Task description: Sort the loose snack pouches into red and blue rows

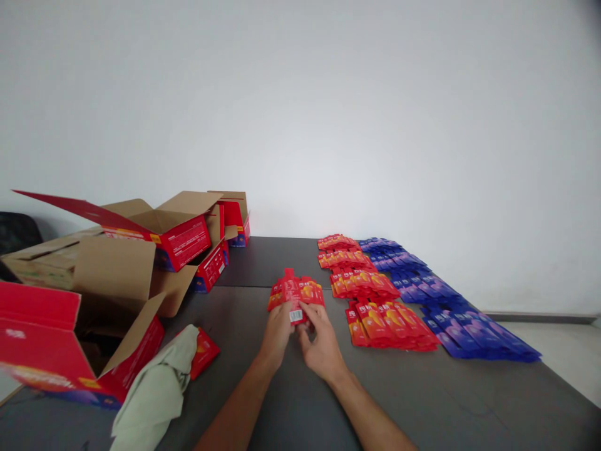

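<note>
Several red pouches with orange print (pixel 310 292) lie fanned at the middle of the dark table. One red pouch with a white barcode label (pixel 291 289) is uppermost, between my hands. My left hand (pixel 278 332) is closed on its left edge. My right hand (pixel 319 341) has its thumb and fingers pinched at the lower right edge of that pouch, beside the barcode. To the right, rows of red pouches (pixel 387 322) lie overlapped, and beyond them are rows of blue pouches (pixel 474 329).
Open red cardboard boxes (pixel 42 338) with raised flaps stand on the left, several more (pixel 188 241) behind. A pale green cloth (pixel 157 391) lies at the front left, partly over a red pouch (pixel 204 354). A white wall is behind the table (pixel 277 257).
</note>
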`<act>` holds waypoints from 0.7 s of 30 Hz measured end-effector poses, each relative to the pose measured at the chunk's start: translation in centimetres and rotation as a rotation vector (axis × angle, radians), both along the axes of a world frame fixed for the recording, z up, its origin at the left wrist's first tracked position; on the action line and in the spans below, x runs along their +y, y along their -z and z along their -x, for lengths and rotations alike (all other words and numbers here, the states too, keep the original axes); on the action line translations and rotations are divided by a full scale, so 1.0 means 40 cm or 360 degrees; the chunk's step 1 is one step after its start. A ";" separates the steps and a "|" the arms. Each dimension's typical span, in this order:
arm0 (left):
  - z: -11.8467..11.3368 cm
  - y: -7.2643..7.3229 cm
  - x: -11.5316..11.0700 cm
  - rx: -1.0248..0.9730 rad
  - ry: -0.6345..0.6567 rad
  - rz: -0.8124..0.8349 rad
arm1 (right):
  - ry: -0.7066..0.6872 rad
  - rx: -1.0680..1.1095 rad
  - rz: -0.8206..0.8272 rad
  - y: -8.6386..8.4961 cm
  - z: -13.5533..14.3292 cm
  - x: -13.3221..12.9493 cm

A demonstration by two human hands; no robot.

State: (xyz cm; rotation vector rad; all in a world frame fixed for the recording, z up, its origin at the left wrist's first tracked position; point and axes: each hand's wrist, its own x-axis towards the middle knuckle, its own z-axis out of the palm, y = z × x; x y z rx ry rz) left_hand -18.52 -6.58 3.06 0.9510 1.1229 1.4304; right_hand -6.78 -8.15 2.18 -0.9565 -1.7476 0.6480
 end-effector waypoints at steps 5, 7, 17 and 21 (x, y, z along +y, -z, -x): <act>0.013 0.002 0.004 -0.0269 -0.0075 0.0081 | 0.0096 0.0187 -0.0070 0.002 -0.007 0.006; 0.012 0.000 0.003 -0.0367 -0.0055 0.0099 | 0.0096 0.0265 -0.0071 0.002 -0.008 0.009; 0.015 -0.048 -0.026 -0.0368 0.0310 0.0024 | 0.0047 0.0372 -0.0255 -0.029 -0.038 0.003; 0.026 -0.046 -0.031 -0.0005 0.0487 -0.0081 | 0.0083 0.0369 -0.0319 -0.039 -0.059 0.001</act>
